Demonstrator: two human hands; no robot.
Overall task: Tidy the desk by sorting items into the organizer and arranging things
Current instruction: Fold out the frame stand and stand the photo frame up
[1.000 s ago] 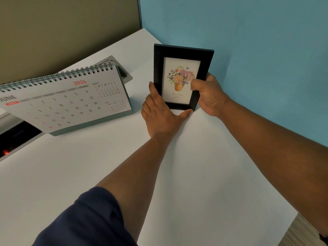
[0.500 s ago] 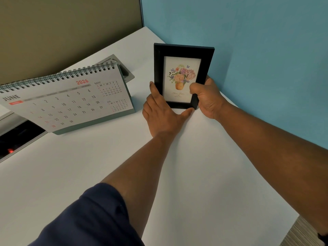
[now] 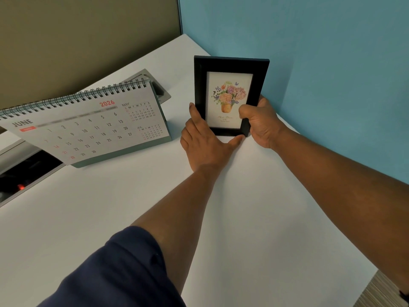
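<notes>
A black picture frame (image 3: 230,64) with a flower print stands upright on the white desk (image 3: 110,207), close to the blue wall. My right hand (image 3: 260,122) grips its lower right edge, thumb across the front. My left hand (image 3: 204,142) lies flat on the desk against the frame's lower left corner, fingers along its left side and thumb under its bottom edge. A spiral desk calendar (image 3: 88,127) showing June 2026 stands to the left of the frame.
A grey cable cover (image 3: 162,94) sits in the desk behind the calendar. An open cable slot (image 3: 24,173) with a red light runs along the left edge. The blue wall (image 3: 332,74) and olive partition (image 3: 77,41) meet at the far corner.
Both hands and the frame have stayed together in the same grip. Their slight shift in the picture matches the calendar's, so it comes from my head moving.
</notes>
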